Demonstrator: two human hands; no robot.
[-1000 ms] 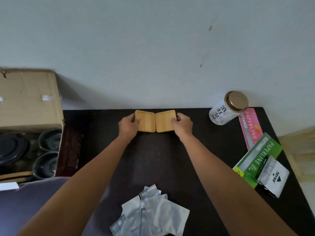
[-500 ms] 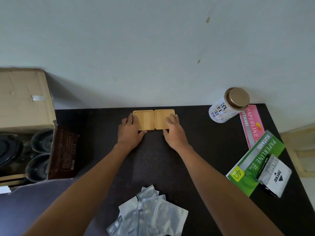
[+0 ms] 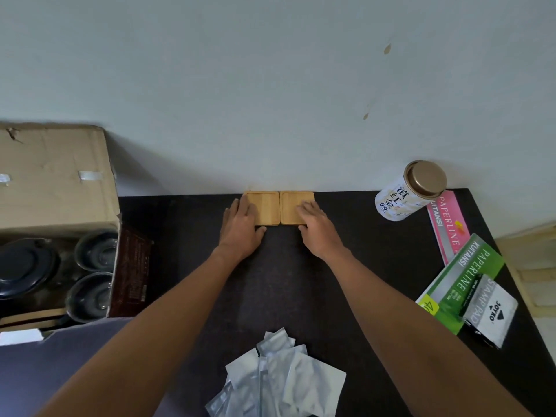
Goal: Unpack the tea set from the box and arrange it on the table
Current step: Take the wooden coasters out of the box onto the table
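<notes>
Two square wooden coasters lie side by side against the wall at the back of the dark table (image 3: 288,281): the left coaster (image 3: 267,206) and the right coaster (image 3: 293,203). My left hand (image 3: 242,227) lies flat with its fingers on the left coaster's near left part. My right hand (image 3: 316,225) lies flat with fingers on the right coaster. Neither hand grips anything. At the left stands the open cardboard box (image 3: 57,182), holding a dark teapot lid (image 3: 24,266) and two dark cups (image 3: 96,251), (image 3: 88,296).
A white tea tin with a gold lid (image 3: 409,191) stands at the back right. Pink and green paper packs (image 3: 451,227) and a stamp pad packet (image 3: 490,308) lie along the right edge. Several silver foil sachets (image 3: 279,377) are piled at the near middle.
The two coasters were pushed back until they sit against the wall. My hands went from gripping their outer edges to lying flat on top of them.
</notes>
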